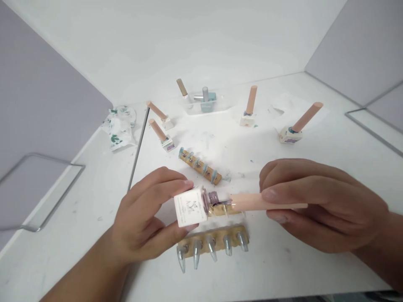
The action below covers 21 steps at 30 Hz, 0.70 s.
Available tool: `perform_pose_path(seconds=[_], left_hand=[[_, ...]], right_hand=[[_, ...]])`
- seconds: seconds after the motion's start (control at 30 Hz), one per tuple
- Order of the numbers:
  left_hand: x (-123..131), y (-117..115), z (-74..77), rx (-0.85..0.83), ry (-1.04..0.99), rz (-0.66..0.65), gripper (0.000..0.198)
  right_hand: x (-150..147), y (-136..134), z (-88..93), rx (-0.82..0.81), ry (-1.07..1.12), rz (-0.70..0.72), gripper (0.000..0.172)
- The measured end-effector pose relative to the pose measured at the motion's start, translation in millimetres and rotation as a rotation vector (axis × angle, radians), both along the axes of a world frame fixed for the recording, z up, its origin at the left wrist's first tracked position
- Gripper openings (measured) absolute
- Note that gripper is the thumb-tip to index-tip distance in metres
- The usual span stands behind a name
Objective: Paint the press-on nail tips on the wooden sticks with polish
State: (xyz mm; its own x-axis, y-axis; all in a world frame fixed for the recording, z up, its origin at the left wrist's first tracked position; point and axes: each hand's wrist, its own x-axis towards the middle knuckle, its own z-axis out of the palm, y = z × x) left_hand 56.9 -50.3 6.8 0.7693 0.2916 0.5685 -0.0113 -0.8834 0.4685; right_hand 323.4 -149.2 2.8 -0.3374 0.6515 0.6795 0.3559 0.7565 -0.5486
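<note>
Nearest, a strip (220,240) bears silver nails (211,249), spaced apart, presumably to avoid touching. Beyond, the left hand (147,216) grips a white bottle (190,207), its neck (213,198) pointing right (likely to meet the brush (224,202)); the right hand (321,203) pinches the pink cap (248,202). Farther, pink-capped bottles (289,135) stand upright.

A smudged white table (258,272) meets a white back wall (204,37) between pale lavender-grey side panels (40,75).
</note>
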Motion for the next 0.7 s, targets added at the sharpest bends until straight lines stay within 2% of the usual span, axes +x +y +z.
perform_pose_path(seconds=[0.3,0.7], left_hand=[[3.0,0.6,2.8,0.024,0.013,0.007,0.04],[2.7,1.5,2.3,0.038,0.004,-0.032,0.038]], right_hand=[[-0.2,2.5,5.4,0.009,-0.011,-0.029,0.038],[2.3,3.6,1.8,0.05,-0.022,-0.064,0.033]])
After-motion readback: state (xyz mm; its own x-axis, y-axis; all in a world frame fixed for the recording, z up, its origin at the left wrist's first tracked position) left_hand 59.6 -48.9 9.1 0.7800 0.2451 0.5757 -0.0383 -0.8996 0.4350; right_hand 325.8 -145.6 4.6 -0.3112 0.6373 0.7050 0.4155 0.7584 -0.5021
